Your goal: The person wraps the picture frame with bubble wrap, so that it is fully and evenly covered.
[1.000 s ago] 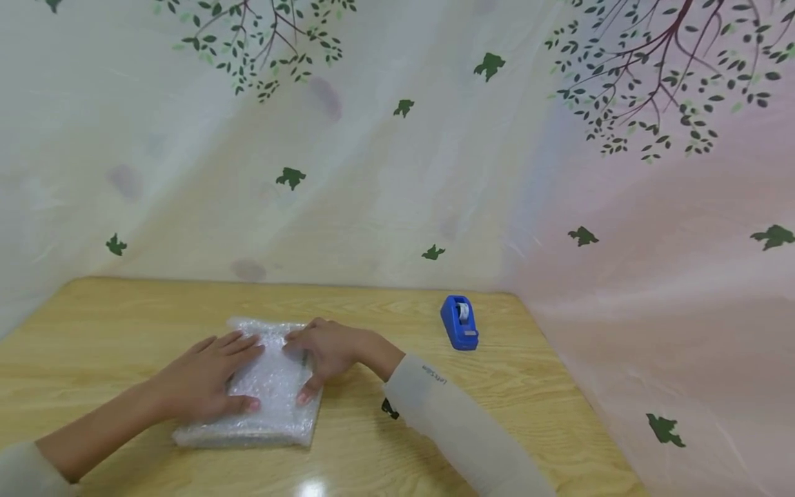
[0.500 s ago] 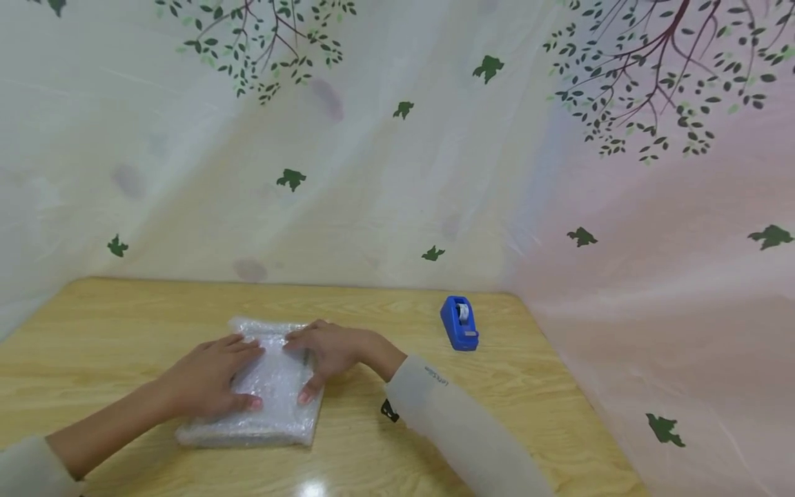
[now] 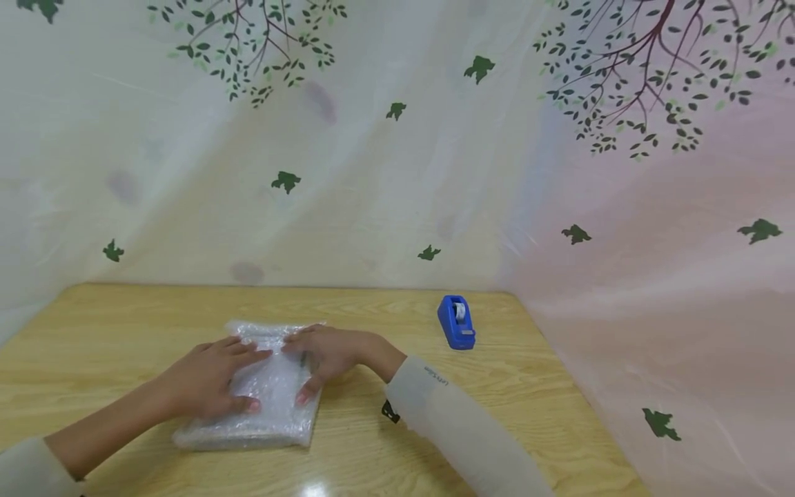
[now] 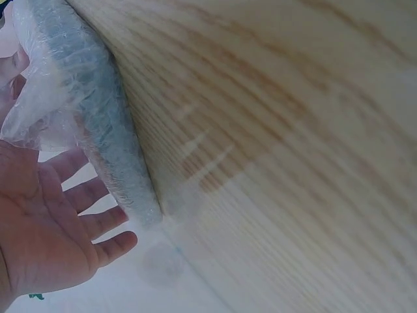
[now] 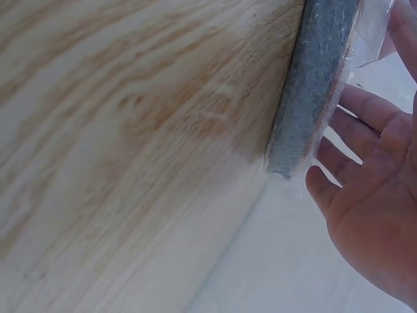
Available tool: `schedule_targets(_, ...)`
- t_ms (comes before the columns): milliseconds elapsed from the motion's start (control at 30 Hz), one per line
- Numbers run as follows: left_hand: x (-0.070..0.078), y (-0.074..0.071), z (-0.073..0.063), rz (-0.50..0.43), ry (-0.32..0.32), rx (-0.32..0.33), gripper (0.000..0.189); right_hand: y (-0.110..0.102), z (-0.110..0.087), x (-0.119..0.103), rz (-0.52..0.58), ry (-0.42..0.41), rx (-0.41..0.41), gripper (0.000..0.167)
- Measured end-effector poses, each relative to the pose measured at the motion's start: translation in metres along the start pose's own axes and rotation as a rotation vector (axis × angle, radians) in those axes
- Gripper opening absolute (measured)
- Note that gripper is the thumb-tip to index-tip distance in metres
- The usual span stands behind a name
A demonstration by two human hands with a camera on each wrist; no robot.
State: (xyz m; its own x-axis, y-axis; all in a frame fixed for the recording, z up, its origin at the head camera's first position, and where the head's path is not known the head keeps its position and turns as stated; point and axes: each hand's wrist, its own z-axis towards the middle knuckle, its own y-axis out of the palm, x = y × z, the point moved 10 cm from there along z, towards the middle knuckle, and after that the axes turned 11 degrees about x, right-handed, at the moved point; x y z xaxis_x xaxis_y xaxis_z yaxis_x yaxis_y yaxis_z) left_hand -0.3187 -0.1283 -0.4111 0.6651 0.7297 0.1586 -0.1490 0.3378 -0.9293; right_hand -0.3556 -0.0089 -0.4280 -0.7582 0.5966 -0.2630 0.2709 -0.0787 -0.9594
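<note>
A flat rectangular parcel in clear bubble wrap [image 3: 273, 397] lies on the wooden table, left of the middle in the head view. My left hand [image 3: 208, 379] rests on its left part, fingers spread and fairly straight across the top. On the right side my right hand [image 3: 332, 355] touches the wrap, fingertips near the far edge and thumb on the near right part. Both wrist views show the parcel's bluish-grey side [image 4: 107, 111] through the wrap, with the left fingers [image 4: 104, 222] and right fingers [image 5: 355, 134] extended over it. What the wrap encloses is blurred.
A blue tape dispenser [image 3: 456, 323] with a white roll stands at the back right of the table [image 3: 497, 407]. A small black object [image 3: 390, 412] shows beside the right sleeve. Behind the table hangs a pale sheet [image 3: 373, 179] printed with leaves and branches.
My left fingers have slid slightly over the wrap toward the right. The right hand and the parcel stay nearly in place; the head view has shifted a little.
</note>
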Motion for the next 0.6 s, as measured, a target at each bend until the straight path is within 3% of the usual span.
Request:
schedule_targets(300,0.002,-0.001,0.001,0.017,0.018,-0.020,0.082,-0.009,-0.007,-0.004,-0.035,-0.023,0.033,0.088)
schedule_targets(600,0.002,0.001,0.000,0.027,0.022,-0.035,0.083,-0.039,-0.042,0.006,-0.050,-0.032,0.171,0.076)
